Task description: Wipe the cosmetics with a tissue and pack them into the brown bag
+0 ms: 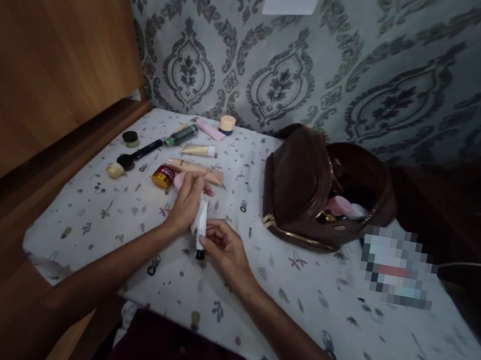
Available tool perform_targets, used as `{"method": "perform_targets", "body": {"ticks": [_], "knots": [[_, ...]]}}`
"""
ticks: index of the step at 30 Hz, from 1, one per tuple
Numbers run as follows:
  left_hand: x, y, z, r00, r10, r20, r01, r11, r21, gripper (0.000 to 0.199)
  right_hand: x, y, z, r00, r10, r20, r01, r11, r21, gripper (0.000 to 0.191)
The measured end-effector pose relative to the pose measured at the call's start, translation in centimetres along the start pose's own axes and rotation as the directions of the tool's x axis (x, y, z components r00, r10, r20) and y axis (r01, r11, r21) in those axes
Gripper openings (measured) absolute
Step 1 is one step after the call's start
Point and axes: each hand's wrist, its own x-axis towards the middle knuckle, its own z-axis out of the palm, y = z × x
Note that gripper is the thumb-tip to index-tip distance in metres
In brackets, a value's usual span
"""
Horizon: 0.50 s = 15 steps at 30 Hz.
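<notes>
A slim white tube [202,223] with a black cap points toward me just above the cloth. My right hand [228,251] pinches it near the cap, thumb on the near side and the other fingers curled. At its far end, my left hand [187,202] has its fingers bent round the tube; part of that grip is hidden. A pink round item [179,180] shows partly behind my left hand. Close by are a dark red jar with a gold base [163,176] and a peach tube [198,171] lying flat.
Farther back lie a cream tube [198,149], a pink tube [209,130], a peach-lidded jar [226,125], a green bottle [182,135] and a black brush [140,153]. An unzipped brown bag [300,184] stands right. A wooden cabinet [52,35] borders the left.
</notes>
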Motion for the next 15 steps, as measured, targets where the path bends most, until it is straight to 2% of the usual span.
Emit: {"method": "perform_targets", "body": {"ticks": [3,6,10,12,15], "knots": [[-1.6,-0.1,0.7,0.994,0.010,0.110,-0.007,1.000,-0.028,0.038,0.1,-0.2,-0.2,0.996,-0.044,-0.074,0.045,0.999,0.010,0.031],[-3.3,-0.3,1.2,0.971,0.057,0.233,-0.072,0.996,0.055,0.049,0.4,-0.2,-0.7,0.982,-0.081,-0.171,0.090,0.995,0.043,0.031],[-4.6,-0.6,1.5,0.935,0.080,0.346,-0.132,0.983,0.131,0.059,0.5,-0.3,-1.4,0.963,-0.046,-0.264,0.082,0.988,0.128,0.035],[-4.7,-0.7,1.6,0.931,0.071,0.357,-0.122,0.985,0.122,0.062,0.4,-0.5,-1.5,0.965,-0.011,-0.262,0.050,0.989,0.142,0.040],[-4.4,-0.8,1.5,0.938,0.092,0.336,-0.128,0.988,0.086,0.061,0.2,-0.9,-1.4,0.984,-0.030,-0.177,0.043,0.996,0.073,0.040]]}}
